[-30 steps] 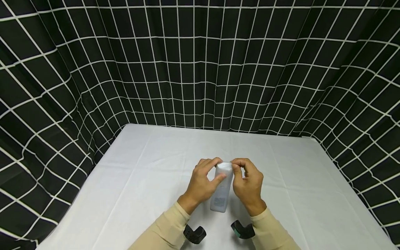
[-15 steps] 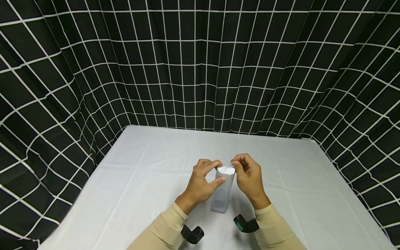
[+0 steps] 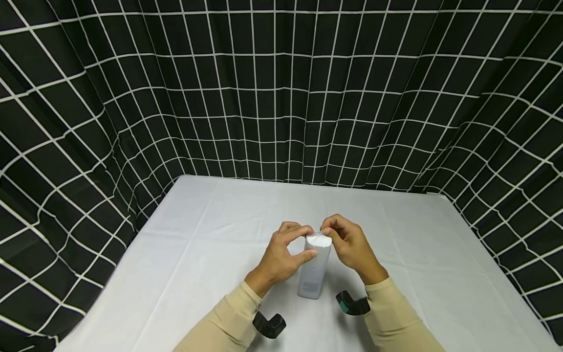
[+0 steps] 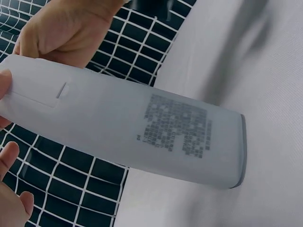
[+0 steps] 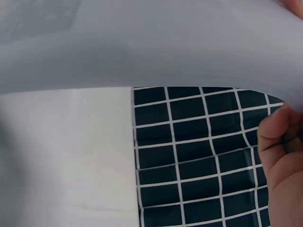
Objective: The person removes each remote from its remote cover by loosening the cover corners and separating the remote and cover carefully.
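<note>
In the head view, a pale handset (image 3: 314, 274) in a cloudy wrap (image 3: 320, 239) leads its long face toward the person, above the white bench (image 3: 220, 254). The left hand (image 3: 279, 256) is on the handset's left, at its upper end: the thumb lies on the near face, a finger reaches the top corner, and I see the grip held to the handset's width. The right hand (image 3: 350, 243) is at the handset's upper right, thumb and forefinger brought together in a tight grip on the wrap near the top. Both sleeves are beige, with a black wrist device (image 3: 269, 326) left of the handset's lower end and another to its right. A dark, white-gridded curtain (image 3: 272, 73) hangs beyond it.

In the left wrist view, the handset slants across, its printed label (image 4: 175, 125) toward the lower end, a small slot (image 4: 61, 90) nearer the grip. The left thumb touches its upper end, other left fingers curl below it, and the right hand is behind its far edge. I cannot tell whether its base touches the bench.

In the right wrist view, the handset blurs across the top; the right thumb and fingers meet at its lower edge.
</note>
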The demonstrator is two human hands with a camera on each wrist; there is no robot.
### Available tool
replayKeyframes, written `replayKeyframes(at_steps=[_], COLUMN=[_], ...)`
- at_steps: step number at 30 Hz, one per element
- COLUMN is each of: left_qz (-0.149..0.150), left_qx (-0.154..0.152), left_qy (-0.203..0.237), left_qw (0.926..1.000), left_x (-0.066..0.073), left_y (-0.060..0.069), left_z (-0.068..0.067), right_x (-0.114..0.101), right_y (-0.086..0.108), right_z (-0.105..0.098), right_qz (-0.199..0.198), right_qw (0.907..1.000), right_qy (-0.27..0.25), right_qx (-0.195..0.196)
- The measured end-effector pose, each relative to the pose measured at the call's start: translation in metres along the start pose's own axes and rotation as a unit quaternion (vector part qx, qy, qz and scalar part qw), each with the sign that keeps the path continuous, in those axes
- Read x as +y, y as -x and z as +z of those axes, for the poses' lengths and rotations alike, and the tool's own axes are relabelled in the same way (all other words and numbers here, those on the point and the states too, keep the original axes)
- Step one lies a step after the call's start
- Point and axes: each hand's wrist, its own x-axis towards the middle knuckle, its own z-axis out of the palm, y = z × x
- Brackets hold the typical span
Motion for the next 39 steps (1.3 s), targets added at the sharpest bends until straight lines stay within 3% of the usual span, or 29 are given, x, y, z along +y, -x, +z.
replayKeyframes(at_steps=[4,7,10,13,15,18,21,26,31,34,39], left_qz=[0.006,0.014,0.008,-0.004,-0.014,-0.032,-0.049,-0.071,-0.086,-0.082,-0.088], left_qx=[-0.002,-0.002,-0.001,-0.001,-0.001,0.004,0.018,0.037,0.046,0.052,0.098], left_qy=[0.013,0.024,0.033,0.039,0.042,0.057,0.073,0.076,0.068,0.067,0.03], left_qw=[0.9999,0.9996,0.9994,0.9992,0.999,0.9978,0.996,0.9939,0.9929,0.993,0.9908], left_x=[0.0,0.0,0.001,0.001,0.003,0.003,0.004,0.009,0.014,0.016,0.026], left_y=[0.0,0.001,0.003,0.004,0.004,0.006,0.009,0.01,0.01,0.009,0.004], left_z=[0.0,0.0,0.0,0.0,0.001,0.003,0.004,0.004,0.003,0.003,0.006], right_x=[0.005,0.013,0.019,0.019,0.016,0.008,-0.001,-0.015,-0.021,-0.022,-0.023], right_y=[0.003,0.005,0.002,-0.001,-0.001,0.004,0.01,0.023,0.03,0.032,0.032], right_z=[0.002,0.002,-0.001,-0.005,-0.008,-0.011,-0.01,-0.004,0.004,0.008,0.011], right_qz=[-0.019,-0.011,0.024,0.083,0.124,0.175,0.196,0.153,0.088,0.071,0.062], right_qw=[0.9998,0.9989,0.9924,0.9815,0.9793,0.9792,0.9789,0.9871,0.9945,0.9953,0.9947], right_qy=[-0.005,-0.034,-0.087,-0.119,-0.11,-0.077,-0.055,-0.022,-0.005,-0.007,0.002], right_qx=[-0.006,-0.029,-0.084,-0.124,-0.116,-0.069,-0.018,0.04,0.057,0.066,0.082])
